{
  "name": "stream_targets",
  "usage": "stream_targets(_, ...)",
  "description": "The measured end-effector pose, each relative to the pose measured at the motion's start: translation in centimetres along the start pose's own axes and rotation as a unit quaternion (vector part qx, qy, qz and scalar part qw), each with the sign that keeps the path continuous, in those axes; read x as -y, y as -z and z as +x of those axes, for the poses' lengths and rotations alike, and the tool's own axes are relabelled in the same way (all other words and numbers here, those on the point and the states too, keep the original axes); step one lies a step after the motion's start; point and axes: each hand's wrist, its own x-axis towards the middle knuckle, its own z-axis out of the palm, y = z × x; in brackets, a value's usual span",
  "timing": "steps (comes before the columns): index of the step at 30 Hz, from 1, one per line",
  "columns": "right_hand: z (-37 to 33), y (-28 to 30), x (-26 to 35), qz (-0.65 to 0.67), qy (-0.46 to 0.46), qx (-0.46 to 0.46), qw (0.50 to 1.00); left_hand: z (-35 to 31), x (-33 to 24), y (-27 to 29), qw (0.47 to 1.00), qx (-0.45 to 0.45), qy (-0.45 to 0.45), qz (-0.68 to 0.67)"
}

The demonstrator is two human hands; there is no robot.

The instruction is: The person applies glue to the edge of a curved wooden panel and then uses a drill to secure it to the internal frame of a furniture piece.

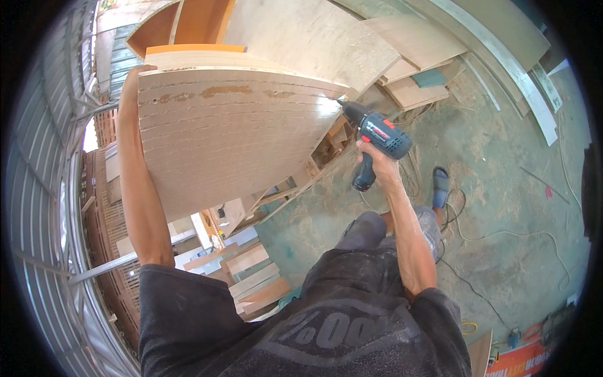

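Note:
My right hand (377,160) is wrapped round the grip of a dark blue cordless drill (384,133) with red accents. The drill's bit points at the right end of a pale wooden panel (220,138), near its upper edge, where a bright light falls on the wood. Rows of rough grooves and brown smears run across this panel. At the panel's upper left corner, my left hand (134,74) grips the edge, its fingers mostly hidden behind the wood.
Beyond the panel lies a large plywood sheet (301,38), with an orange-brown cabinet piece (195,25) at the far left. Stacked boards (414,88) lean at the far right. A cable (502,235) crosses the dusty green floor (490,182). Wood offcuts (254,270) lie below the panel.

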Motion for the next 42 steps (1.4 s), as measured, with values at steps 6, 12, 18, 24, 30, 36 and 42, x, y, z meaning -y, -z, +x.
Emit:
stream_targets(6,0.8,-0.2,-1.3,0.006,0.031,-0.005,0.999,0.3,-0.5,-0.9,0.998,-0.033,0.020,-0.043)
stream_targets(12,1.0,0.1,-1.4,-0.003,0.017,0.007,1.000,0.0,-0.5,-1.2,0.991,-0.044,0.076,-0.102)
stream_targets(18,1.4,0.5,-1.8,-0.033,0.032,0.010,0.999,2.4,2.0,1.0,0.999,-0.008,0.034,0.004)
stream_targets(24,1.7,1.0,-1.3,-0.069,0.041,0.015,0.997,1.6,1.4,0.1,0.995,-0.004,0.042,-0.095)
stream_targets(30,1.7,1.3,-1.2,-0.092,0.045,0.022,0.995,1.1,0.7,-0.1,0.999,-0.015,0.021,-0.020)
stream_targets(36,2.3,1.7,-1.6,-0.119,0.067,0.036,0.990,1.9,1.7,0.9,0.997,-0.003,0.012,-0.073)
stream_targets(42,2.3,1.8,-1.3,-0.146,0.073,0.021,0.986,0.2,-0.3,-0.7,0.996,-0.038,0.031,-0.075)
